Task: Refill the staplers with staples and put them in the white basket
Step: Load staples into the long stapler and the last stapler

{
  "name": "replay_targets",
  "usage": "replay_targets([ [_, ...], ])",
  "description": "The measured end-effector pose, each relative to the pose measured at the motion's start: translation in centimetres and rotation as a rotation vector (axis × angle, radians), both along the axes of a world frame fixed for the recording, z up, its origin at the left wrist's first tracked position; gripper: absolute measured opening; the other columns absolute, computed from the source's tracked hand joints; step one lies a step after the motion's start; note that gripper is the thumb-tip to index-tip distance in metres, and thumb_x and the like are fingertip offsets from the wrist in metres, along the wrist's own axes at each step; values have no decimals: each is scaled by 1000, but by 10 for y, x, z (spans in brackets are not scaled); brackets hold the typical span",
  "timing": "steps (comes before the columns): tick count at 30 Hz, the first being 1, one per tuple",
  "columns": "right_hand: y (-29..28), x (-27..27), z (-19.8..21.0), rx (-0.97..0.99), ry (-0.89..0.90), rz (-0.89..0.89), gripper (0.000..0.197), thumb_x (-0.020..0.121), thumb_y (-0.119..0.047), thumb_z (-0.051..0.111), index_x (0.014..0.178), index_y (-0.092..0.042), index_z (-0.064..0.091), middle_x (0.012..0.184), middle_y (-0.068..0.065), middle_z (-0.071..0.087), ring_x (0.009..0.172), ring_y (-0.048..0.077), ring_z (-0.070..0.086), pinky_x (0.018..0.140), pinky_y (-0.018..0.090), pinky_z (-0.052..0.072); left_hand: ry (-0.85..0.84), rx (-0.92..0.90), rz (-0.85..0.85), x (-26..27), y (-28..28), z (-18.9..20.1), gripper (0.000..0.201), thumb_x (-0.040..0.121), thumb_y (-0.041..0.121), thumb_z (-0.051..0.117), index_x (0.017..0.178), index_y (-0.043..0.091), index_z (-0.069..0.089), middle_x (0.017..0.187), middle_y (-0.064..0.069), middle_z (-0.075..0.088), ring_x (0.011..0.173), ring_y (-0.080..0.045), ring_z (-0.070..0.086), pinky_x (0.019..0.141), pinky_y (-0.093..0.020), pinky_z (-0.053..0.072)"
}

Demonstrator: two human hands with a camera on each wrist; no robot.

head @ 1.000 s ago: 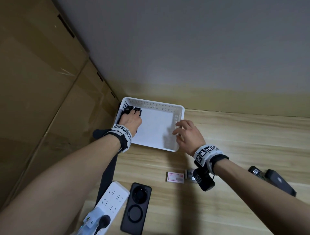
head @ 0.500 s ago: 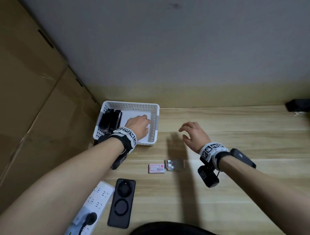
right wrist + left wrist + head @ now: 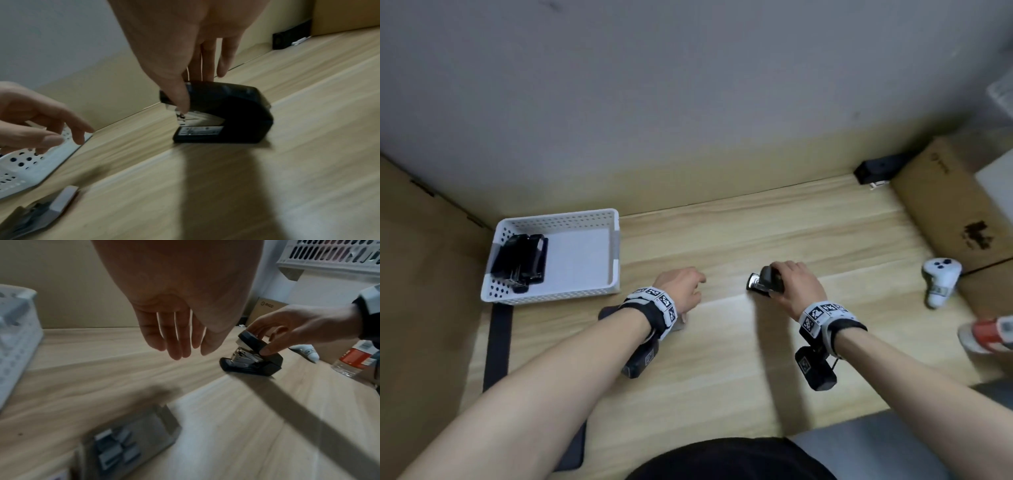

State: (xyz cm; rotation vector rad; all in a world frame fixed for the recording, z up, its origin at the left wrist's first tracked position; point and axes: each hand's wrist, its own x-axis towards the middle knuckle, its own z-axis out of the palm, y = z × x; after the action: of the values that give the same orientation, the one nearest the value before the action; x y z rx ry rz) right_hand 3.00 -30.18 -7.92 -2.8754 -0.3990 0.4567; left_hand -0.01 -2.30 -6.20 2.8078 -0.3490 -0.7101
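Left hand withdrawn from basket, slack; right hand pinching stapler | wooden desk; grey wall

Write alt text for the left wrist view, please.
A right hand grips a black stapler standing on a wooden table, while the left hand hangs open above the table, holding nothing. A blurred box of staples lies nearer the camera.

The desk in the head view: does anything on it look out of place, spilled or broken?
Nothing looks spilled or damaged. The staplers in the white basket lie piled unevenly against its left side. A game controller and a water bottle sit at the desk's right edge, unrelated to stapling. The right hand grips another stapler.
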Motion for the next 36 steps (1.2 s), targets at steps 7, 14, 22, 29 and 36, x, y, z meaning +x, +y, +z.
replay_targets([
  [7,0,4,-2,128,28,59,47,78,-8,68,119,-24,54,115,-4,56,107,21,51,80,42,50,67,-33,83,-4,-33,-12,47,89,23,53,136,25,53,124,5,62,112,-24,59,85,-32,47],
  [14,54,8,-8,334,11,291,42,82,-16,70,117,-26,50,112,-9,55,102,16,53,74,35,50,38,-118,271,-14,-8,-27,64,85,39,66,143,25,43,135,0,50,122,-23,52,95,-39,47],
  [22,81,14,-8,509,103,399,40,84,-18,70,120,-18,52,114,-3,57,101,17,55,81,34,47,-48,-254,542,-20,10,-51,11,86,31,70,90,23,76,97,3,66,88,-23,61,76,-36,51],
  [29,73,26,-8,576,137,307,39,87,-22,67,123,-22,51,118,-10,57,93,3,51,82,25,43,-42,-244,483,-9,18,-59,27,80,37,78,106,30,74,95,11,63,93,-14,56,79,-32,48],
  [36,58,34,-14,650,152,121,40,89,-24,66,122,-27,44,112,-14,56,90,10,59,81,42,54,-81,-123,428,17,32,-55,26,82,39,76,105,29,74,86,15,55,86,-11,49,72,-28,38],
])
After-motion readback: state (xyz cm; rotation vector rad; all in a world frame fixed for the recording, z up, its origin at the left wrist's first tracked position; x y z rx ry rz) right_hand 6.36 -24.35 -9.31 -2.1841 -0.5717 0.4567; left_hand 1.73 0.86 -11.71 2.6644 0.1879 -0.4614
